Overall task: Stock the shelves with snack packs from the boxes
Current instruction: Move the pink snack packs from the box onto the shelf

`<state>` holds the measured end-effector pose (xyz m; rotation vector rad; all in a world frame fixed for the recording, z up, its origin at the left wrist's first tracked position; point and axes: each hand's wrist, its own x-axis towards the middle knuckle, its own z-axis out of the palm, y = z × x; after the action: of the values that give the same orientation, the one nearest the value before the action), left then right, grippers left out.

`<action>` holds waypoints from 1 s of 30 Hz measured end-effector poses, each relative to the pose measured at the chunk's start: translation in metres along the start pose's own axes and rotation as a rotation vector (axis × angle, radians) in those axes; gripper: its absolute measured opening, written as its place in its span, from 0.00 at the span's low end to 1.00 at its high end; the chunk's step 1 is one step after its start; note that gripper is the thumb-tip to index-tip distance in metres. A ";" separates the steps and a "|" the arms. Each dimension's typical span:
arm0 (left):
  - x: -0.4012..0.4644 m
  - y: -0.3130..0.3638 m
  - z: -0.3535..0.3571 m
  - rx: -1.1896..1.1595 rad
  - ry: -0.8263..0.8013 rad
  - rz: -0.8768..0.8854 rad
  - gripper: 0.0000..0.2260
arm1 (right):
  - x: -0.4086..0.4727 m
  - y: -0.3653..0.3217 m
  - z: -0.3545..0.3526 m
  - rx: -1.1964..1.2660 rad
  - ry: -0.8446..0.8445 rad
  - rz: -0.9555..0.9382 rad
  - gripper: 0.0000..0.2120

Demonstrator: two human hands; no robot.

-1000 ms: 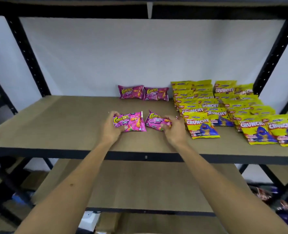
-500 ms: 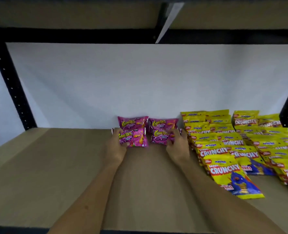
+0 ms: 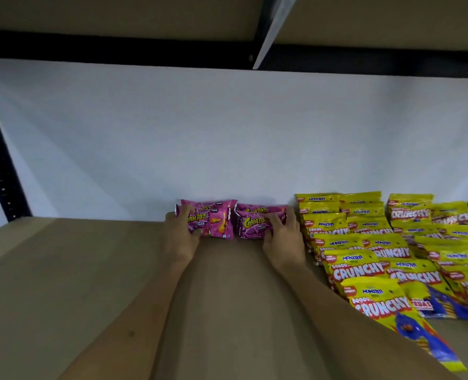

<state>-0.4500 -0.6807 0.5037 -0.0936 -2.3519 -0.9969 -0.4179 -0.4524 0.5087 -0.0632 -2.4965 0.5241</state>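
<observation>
Though gripped, glossy pink packs (image 3: 228,222).

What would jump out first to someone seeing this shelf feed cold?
Two bare hands at the back of the shelf: the left hand grips a pink Cornitoz pack and the right hand grips another pink Cornitoz pack, side by side against two more pink packs by the white wall. To their right, overlapping rows of yellow Crunchy packs run from the wall toward the front edge.
</observation>
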 end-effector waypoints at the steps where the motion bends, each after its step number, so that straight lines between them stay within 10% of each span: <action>1: -0.001 0.001 0.003 -0.005 -0.001 -0.002 0.18 | 0.001 0.002 0.001 0.002 -0.013 -0.004 0.21; 21: -0.029 0.013 -0.019 0.103 -0.093 0.025 0.20 | 0.016 0.002 -0.021 -0.102 0.203 -0.172 0.21; 30: -0.092 0.026 -0.066 0.312 -0.275 0.077 0.12 | -0.074 -0.012 -0.061 -0.095 -0.142 -0.126 0.16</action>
<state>-0.3347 -0.6929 0.5077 -0.2099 -2.7025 -0.6013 -0.3225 -0.4532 0.5195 0.0971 -2.6419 0.3684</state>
